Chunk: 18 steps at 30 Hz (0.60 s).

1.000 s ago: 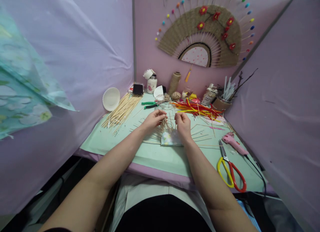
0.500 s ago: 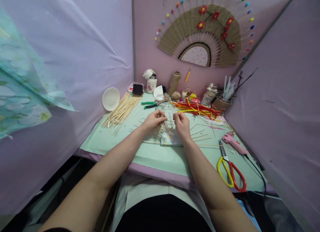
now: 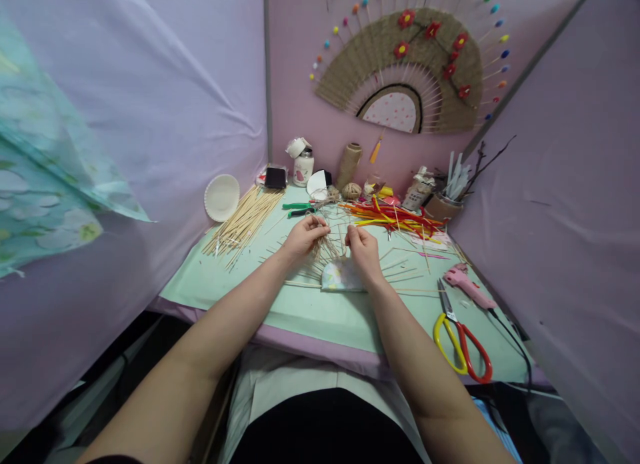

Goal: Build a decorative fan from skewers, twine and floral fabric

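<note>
Pinching a small bundle of thin sticks wound with jute twine (image 3: 327,247) from both sides: left hand (image 3: 303,238) curled with fingertips closed on the bundle's left part, right hand (image 3: 363,249) likewise clenched, thumb and forefinger nipped at its right part, though exactly what the right fingertips grip, twine or stick, hard to make out at this size. Held just above a floral fabric piece (image 3: 341,278) lying on the pale green mat (image 3: 310,311), with loose skewers fanned out flat beneath and around it. Lying to the far left on the mat, a heap of bamboo sticks (image 3: 243,223), beside a white paper bowl (image 3: 222,197) leaning at the purple wall. Resting just beyond the hands, green-handled pliers (image 3: 297,209), a ball of twine (image 3: 351,191) and a tall twine spool (image 3: 349,165). Spread to the right of these, red, orange and yellow strips (image 3: 395,218). Placed well apart near the right edge, yellow-and-red scissors (image 3: 460,344) and a pink glue gun (image 3: 467,285). Hanging on the back wall, a woven fan with red flowers (image 3: 405,71).
</note>
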Tool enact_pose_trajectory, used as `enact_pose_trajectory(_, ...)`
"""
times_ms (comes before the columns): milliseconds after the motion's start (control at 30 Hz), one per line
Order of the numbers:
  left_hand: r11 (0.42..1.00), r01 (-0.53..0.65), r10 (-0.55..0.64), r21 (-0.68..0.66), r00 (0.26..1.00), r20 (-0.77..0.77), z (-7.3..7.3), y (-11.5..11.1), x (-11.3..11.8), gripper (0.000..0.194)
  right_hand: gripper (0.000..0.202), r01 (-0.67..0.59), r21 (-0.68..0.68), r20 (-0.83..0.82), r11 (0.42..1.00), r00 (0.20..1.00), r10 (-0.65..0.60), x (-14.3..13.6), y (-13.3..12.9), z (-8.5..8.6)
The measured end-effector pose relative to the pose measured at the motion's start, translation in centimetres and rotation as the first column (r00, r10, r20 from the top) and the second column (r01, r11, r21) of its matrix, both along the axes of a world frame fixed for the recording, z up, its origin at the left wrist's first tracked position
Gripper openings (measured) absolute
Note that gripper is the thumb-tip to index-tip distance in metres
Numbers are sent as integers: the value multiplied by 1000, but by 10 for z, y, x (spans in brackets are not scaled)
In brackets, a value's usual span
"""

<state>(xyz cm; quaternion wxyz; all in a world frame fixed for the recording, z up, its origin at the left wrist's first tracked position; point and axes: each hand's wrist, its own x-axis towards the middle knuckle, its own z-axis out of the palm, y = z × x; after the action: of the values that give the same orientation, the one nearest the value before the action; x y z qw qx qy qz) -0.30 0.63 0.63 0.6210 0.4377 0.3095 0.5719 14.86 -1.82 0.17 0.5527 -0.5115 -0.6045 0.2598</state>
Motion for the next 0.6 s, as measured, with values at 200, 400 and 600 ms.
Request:
enact_pose_trajectory(200, 999, 41, -40, 24, 999, -24, 4, -3, -2, 30, 46, -19, 35, -21, 999, 1000, 19, -1, 1, -1)
enact_pose_trajectory(400, 999, 13, -12, 30, 999, -31, 3, -1, -1, 31, 41, -24, 38, -55, 999, 998, 26, -1, 2, -3)
enact_pose_trajectory(600, 995, 85, -81, -46, 994, 67, 1, 0, -3, 31, 38, 11, 34, -52, 999, 999, -9, 1, 4, -4)
